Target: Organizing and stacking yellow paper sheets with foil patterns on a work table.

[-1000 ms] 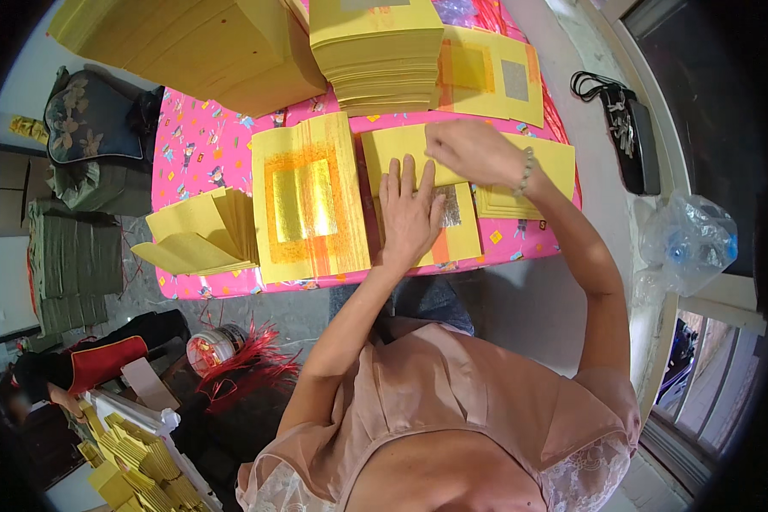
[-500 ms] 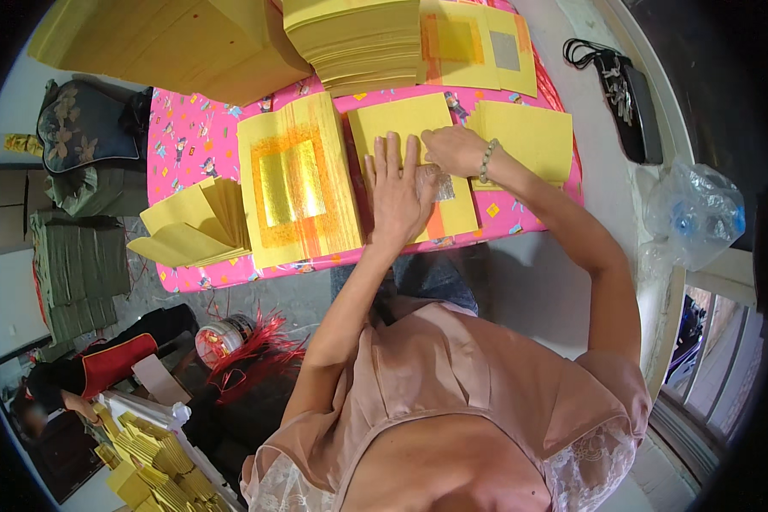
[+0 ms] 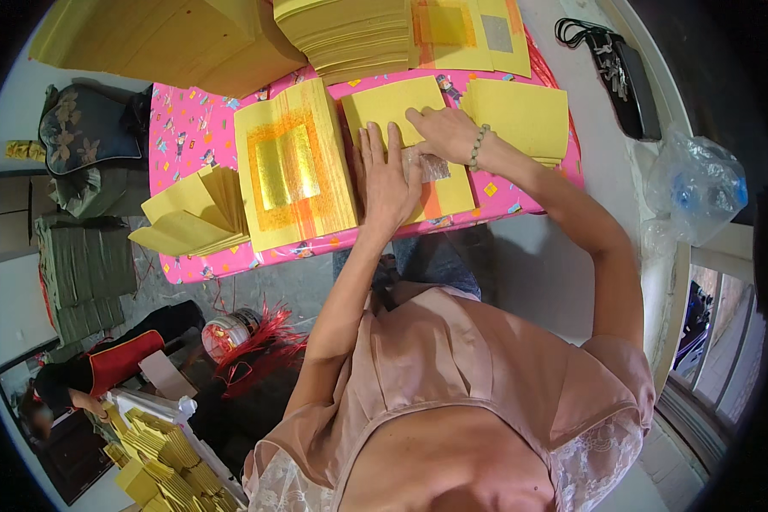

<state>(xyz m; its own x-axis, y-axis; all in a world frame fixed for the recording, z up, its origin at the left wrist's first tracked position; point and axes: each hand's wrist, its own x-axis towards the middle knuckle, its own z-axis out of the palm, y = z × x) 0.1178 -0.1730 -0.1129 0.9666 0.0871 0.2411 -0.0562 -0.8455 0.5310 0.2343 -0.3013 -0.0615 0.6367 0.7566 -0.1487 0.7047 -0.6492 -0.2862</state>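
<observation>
A yellow paper sheet [image 3: 386,102] lies in front of me on the table, with a silver foil patch [image 3: 436,168] and an orange mark near its lower part. My left hand [image 3: 388,183] rests flat on its left side, fingers stretched out. Across the sheet's middle, my right hand [image 3: 444,135] presses down with bent fingers, thumb near the foil; its fingertips are partly hidden. A bead bracelet [image 3: 480,147] circles that wrist. Left of my left hand stands a thick stack of yellow paper [image 3: 241,128] with a gold foil square on top.
More yellow paper [image 3: 520,119] lies to the right, folded sheets [image 3: 198,209] to the left. Tall paper stacks [image 3: 346,38] stand at the back of the pink patterned tablecloth [image 3: 179,128]. A black bag [image 3: 627,85] and a clear plastic bag [image 3: 695,183] are at right. Another person's hand [image 3: 87,401] is at lower left.
My right hand has slid slightly left and down over the sheet, its thumb now nearer the foil. My left hand stays flat on the paper, its fingers a little closer together.
</observation>
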